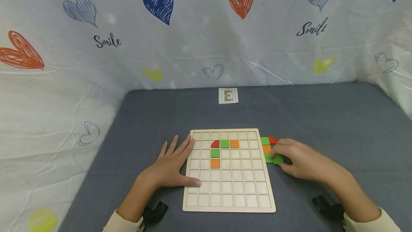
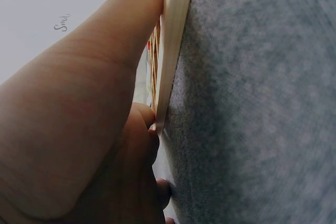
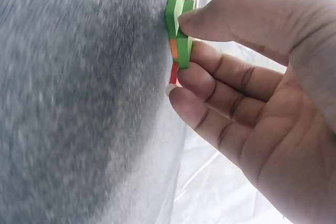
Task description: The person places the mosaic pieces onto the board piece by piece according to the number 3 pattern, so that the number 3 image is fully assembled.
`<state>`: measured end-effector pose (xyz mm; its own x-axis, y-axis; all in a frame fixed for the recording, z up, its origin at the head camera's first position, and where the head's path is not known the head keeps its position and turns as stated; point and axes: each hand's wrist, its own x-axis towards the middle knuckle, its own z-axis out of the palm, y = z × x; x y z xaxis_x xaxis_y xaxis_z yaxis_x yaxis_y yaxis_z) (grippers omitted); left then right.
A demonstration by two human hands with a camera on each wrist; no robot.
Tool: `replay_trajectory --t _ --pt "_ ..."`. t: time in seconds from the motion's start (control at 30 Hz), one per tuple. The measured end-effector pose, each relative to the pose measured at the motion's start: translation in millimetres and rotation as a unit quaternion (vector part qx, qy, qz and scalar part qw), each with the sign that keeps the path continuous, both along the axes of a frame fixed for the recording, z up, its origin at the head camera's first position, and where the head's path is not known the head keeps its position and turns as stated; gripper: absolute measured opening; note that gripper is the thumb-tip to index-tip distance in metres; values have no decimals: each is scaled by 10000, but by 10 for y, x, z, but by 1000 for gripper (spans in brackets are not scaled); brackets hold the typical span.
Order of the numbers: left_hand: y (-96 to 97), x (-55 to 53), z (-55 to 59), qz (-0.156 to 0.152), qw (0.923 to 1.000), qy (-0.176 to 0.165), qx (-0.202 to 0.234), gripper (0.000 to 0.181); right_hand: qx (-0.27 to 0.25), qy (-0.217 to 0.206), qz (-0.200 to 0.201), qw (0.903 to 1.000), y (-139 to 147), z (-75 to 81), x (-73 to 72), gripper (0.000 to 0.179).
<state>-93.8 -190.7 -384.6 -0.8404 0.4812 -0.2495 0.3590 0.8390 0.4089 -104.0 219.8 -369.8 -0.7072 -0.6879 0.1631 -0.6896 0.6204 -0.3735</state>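
Note:
A pale wooden grid board [image 1: 229, 209] lies on the grey cloth. In its upper left cells sit a red rounded tile [image 1: 215, 144], a green tile [image 1: 224, 144] and an orange tile [image 1: 234, 144] in one row. Another green tile [image 1: 215, 153] and orange tile [image 1: 215, 163] run down below the red one. My left hand [image 1: 170, 167] rests spread on the board's left edge, thumb on the cells. Right of the board, my right hand [image 1: 296, 158] pinches a green square tile [image 3: 184, 51] between thumb and fingers, beside a cluster of loose tiles.
The loose cluster has a green tile [image 1: 265, 141], a red tile [image 1: 272, 140], an orange tile [image 1: 266, 149] and another green one along the board's right edge. A small printed pattern card [image 1: 228, 96] lies at the back. Behind hangs a white curtain [image 1: 199, 38] with hearts.

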Motion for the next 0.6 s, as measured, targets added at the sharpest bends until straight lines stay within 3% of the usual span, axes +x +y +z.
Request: replay_trajectory --t 0.6 --pt "-5 2 -1 0 10000 -7 11 125 -119 18 295 9995 -233 63 -15 32"
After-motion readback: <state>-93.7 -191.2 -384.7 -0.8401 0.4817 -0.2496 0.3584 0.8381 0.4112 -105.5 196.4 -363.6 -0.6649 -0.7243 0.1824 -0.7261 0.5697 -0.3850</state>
